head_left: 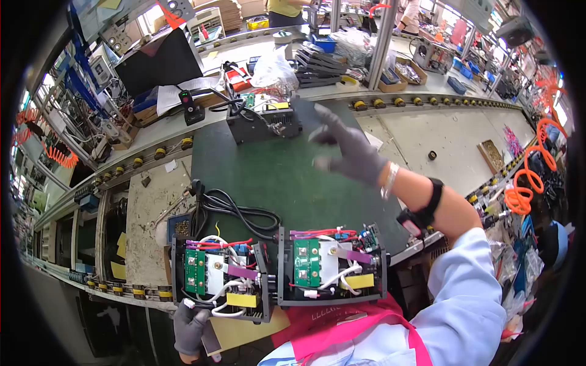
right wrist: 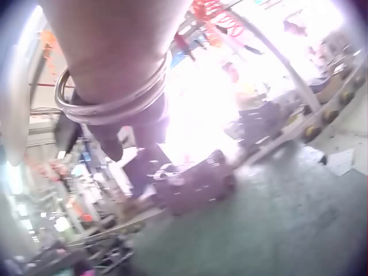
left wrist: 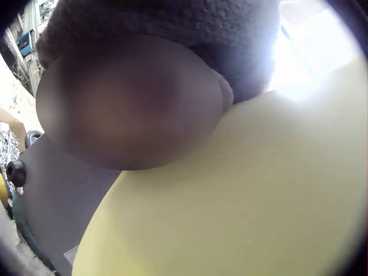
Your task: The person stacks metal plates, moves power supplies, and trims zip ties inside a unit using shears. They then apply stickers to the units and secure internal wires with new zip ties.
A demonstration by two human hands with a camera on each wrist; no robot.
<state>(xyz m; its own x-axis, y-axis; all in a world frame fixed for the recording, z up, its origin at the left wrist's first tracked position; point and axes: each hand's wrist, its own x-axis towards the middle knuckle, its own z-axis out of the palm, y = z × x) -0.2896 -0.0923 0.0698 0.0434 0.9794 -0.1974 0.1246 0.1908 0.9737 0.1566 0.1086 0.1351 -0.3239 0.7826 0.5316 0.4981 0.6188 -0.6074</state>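
My left hand (head_left: 190,329), in a grey glove, grips the near left corner of an open electronics unit (head_left: 206,272) with a dark frame, green boards and white wires. Below that unit a yellow sheet (head_left: 250,334) sticks out; the same yellow sheet (left wrist: 241,195) fills much of the left wrist view, beside a grey panel (left wrist: 63,190). A similar electronics unit (head_left: 317,268) stands just to the right. My gloved right hand (head_left: 354,152) is over the green mat (head_left: 274,183), its fingers spread and holding nothing. Beyond it sits a third, dark-cased unit (head_left: 259,127).
A coiled black power cable (head_left: 238,210) lies on the mat behind the two near units. Left of it is a small blue bin (head_left: 179,226) of small parts. Roller rails (head_left: 421,102) run along the far side. An orange coiled hose (head_left: 531,177) hangs at right.
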